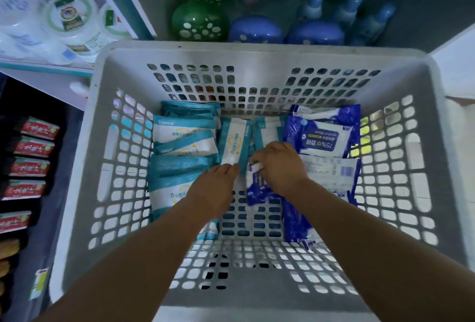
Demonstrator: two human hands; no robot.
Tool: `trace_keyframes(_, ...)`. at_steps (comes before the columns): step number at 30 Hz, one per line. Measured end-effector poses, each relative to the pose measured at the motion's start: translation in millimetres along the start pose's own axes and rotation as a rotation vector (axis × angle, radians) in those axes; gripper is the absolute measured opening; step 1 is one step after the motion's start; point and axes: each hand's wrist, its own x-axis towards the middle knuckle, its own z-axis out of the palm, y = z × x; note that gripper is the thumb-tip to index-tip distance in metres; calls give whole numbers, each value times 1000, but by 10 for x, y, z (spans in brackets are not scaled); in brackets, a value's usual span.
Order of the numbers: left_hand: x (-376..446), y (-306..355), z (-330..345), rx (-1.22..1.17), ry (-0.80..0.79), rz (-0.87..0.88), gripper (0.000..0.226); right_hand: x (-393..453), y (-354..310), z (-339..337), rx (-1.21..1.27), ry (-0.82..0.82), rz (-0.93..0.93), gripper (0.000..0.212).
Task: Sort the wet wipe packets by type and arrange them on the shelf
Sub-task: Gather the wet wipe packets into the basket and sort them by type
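Both forearms reach down into a grey plastic basket (257, 56). Left hand (218, 180) lies with fingers straight, fingertips touching the end of a teal-and-white packet (232, 141) standing in the middle. Right hand (280, 164) curls its fingers around a dark blue packet (257, 188) (its white end shows). More teal packets (180, 141) lie stacked at left, blue packets (326, 136) at right.
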Motion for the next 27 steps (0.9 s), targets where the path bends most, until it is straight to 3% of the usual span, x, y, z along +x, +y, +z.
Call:
trace_keyframes(5, 26, 228, -127, -439, 118, -68, 75, -188, 12, -374, 512, 192, 325, 23)
trace_keyframes(8, 140, 410, -209, -657, 217, -110, 71, -376, 140, -462, 637, 261, 509, 22)
trace_keyframes(14, 338, 934, -202, -802, 150, -62, 66, -715, 440, -427, 747, 280, 865, 30)
trace_keyframes(18, 398, 1212, -81, -747, 97, 15, 70, -852, 459, -345, 217, 154, 697, 74)
trace_keyframes(20, 414, 1273, -20, -661, 106, -12, 78, -884, 428, -339, 108, 84, 569, 90)
trace_keyframes(24, 417, 1197, 46, -552, 58, -107, 96, -834, 407, -337, -128, -97, 255, 94)
trace_keyframes(27, 468, 1138, 1, -656, 54, -50, 98, -722, 431, -353, -171, -178, 235, 89)
